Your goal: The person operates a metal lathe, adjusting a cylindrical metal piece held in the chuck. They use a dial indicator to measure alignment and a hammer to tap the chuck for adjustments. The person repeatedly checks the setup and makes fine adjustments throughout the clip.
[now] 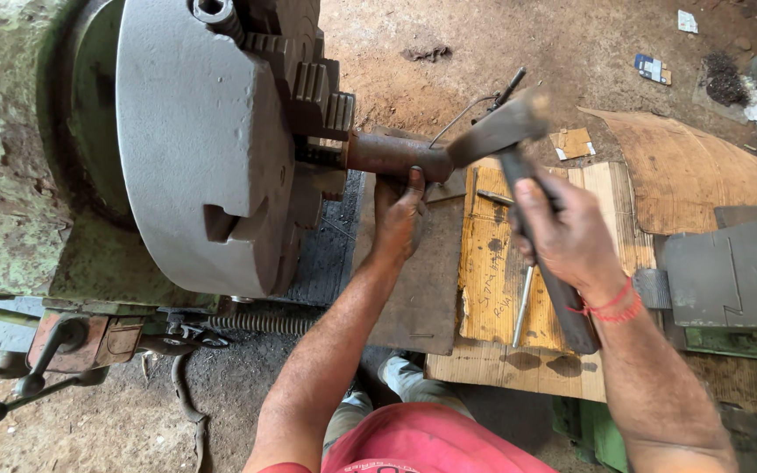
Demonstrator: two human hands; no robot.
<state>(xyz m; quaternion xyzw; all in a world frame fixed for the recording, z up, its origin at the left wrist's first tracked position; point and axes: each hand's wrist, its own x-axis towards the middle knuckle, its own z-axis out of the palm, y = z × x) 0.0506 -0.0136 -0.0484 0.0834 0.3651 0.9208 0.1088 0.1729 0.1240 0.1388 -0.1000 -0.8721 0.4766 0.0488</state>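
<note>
My right hand (571,241) is closed around the dark handle of a hammer (519,175), whose blurred head sits at the free end of the rusty round bar (396,155) near the frame's upper centre. My left hand (399,219) reaches up from below, fingers curled loosely against the bar's underside just beside that end, steadying it rather than fully gripping.

The bar runs horizontally, its other end clamped in the stepped jaws of the big grey lathe chuck (203,149) filling the upper left. Below the bar, worn cardboard sheets (492,263) lie on the dirt floor, with 2 thin metal rods (523,307) on them. The grey tailstock (733,271) sits at the right edge, and lathe handles (45,350) show at lower left.

The risk I see is my left fingers: they sit very close to where the hammer head lands, so a glancing blow off the rounded end could catch them. A hard knock could also shift the bar in the jaws.
</note>
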